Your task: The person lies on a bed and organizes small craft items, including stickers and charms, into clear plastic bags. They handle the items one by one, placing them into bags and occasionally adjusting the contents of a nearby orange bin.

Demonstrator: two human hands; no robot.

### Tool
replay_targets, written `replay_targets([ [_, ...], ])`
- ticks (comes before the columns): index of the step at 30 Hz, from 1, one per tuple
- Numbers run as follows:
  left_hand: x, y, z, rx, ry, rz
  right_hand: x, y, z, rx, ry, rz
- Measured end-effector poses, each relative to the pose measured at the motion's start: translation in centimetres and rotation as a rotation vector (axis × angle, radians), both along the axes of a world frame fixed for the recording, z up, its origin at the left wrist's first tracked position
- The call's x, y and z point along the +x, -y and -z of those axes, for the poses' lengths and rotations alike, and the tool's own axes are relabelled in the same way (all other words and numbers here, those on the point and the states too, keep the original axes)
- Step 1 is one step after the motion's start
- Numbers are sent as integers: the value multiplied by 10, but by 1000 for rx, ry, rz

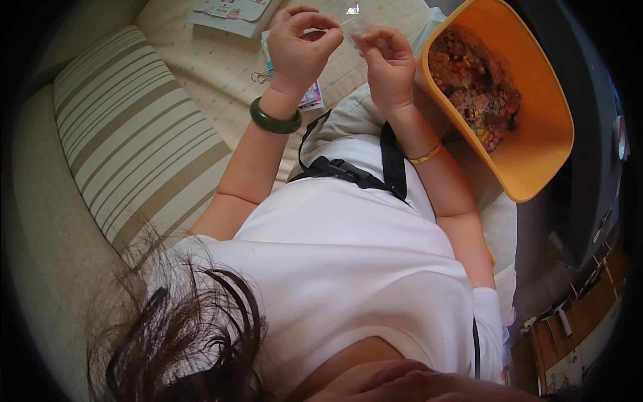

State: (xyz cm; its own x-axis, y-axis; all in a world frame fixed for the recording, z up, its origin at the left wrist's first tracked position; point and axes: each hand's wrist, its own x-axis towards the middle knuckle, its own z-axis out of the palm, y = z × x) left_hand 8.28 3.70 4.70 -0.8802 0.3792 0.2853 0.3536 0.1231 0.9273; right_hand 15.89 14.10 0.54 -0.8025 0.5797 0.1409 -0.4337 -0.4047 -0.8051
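"How many hands are at work, and what do they hold?"

"Two, both bare, at the top centre of the frame. The right hand (388, 57) pinches one crumpled piece of clear plastic (357, 31) between thumb and forefinger. The left hand (305, 43) is closed to a pinch at the plastic's left edge; I can't tell whether anything sits between its fingertips."

"And the other counts?"

"One yellow bin (541, 127) at the upper right, tilted, with a heap of small multicoloured pieces (475, 87) too many and too blurred to count. Two bracelets: a dark green bangle (276, 119) on the left wrist, a thin gold band (426, 155) on the right. One striped cushion (130, 127) at the upper left, one black buckle (348, 173) near the centre."

"How are the arms posed?"

"Both elbows bend, and the forearms angle up the frame, so the hands nearly meet. The left wrist is cocked, its forefinger arched over toward the thumb; the right hand's fingers curl inward."

"Any labels or writing?"

"Printed sheets (231, 12) lie at the upper left, and a purple picture card (311, 98) shows below the left hand. Their print is too small to make out."
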Motion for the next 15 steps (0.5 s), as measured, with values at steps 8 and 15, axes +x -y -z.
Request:
replay_targets([
  [8, 13, -9, -14, -228, -601, 58, 3, -6, 0, 138, 171, -4],
  [15, 16, -5, 8, 103, -84, 102, 3, -8, -18, -540, 82, -192],
])
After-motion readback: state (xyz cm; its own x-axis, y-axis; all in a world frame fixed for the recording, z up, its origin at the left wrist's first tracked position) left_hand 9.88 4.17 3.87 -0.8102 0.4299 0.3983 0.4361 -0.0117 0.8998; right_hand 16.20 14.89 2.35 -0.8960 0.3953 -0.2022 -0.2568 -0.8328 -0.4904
